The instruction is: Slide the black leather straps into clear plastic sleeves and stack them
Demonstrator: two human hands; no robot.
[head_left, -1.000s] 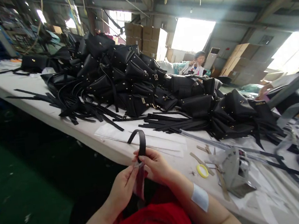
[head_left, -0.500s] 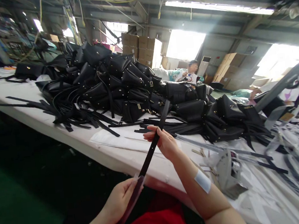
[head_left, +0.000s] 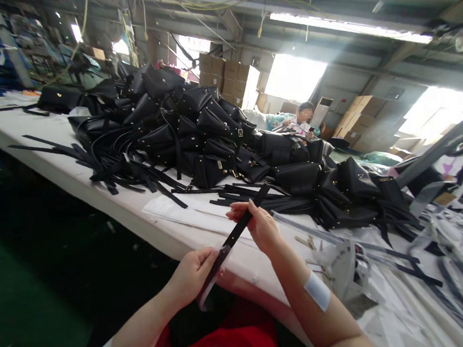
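Two hands grip one black strap (head_left: 237, 232) above the table's near edge (head_left: 155, 234): the left hand (head_left: 194, 271) pinches its lower end, the right hand (head_left: 257, 227) its middle. Black bags (head_left: 193, 122) are piled behind, along the table's far edge.

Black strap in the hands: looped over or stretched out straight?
Straight. The black strap runs in one unbent line from the left hand up through the right hand.
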